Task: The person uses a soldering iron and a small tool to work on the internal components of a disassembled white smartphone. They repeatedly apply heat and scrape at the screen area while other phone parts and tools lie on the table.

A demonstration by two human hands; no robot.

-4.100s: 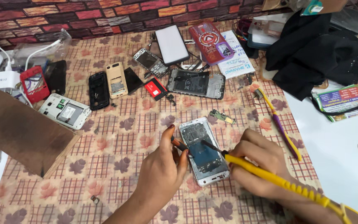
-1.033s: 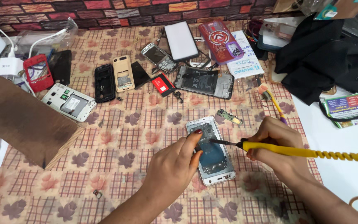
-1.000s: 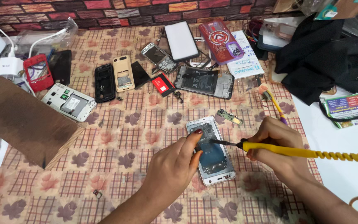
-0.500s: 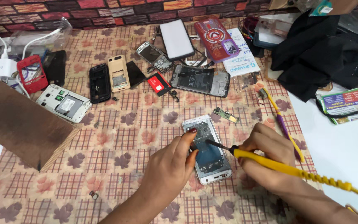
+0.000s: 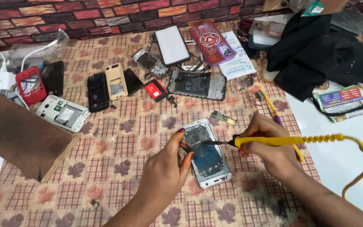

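Note:
An opened white phone (image 5: 206,157) lies face down on the patterned cloth, its circuit board and blue battery area showing. My right hand (image 5: 269,145) grips a yellow soldering iron (image 5: 274,141) whose dark tip points left onto the board. A coiled yellow cord (image 5: 349,147) runs off the iron to the right. My left hand (image 5: 167,172) rests at the phone's left edge, fingers pinched around a small dark piece beside the iron's tip.
Several dismantled phones and covers lie at the back: a white one (image 5: 64,113), a red frame (image 5: 30,86), a black shell (image 5: 97,91), a bare board phone (image 5: 196,84). A brown board (image 5: 17,134) sits left, black cloth (image 5: 320,54) right, a small circuit strip (image 5: 223,118) near the phone.
The iron has swung from slanting up out of the lower right to lying nearly level, tip still on the board. My left hand stays at the phone's edge.

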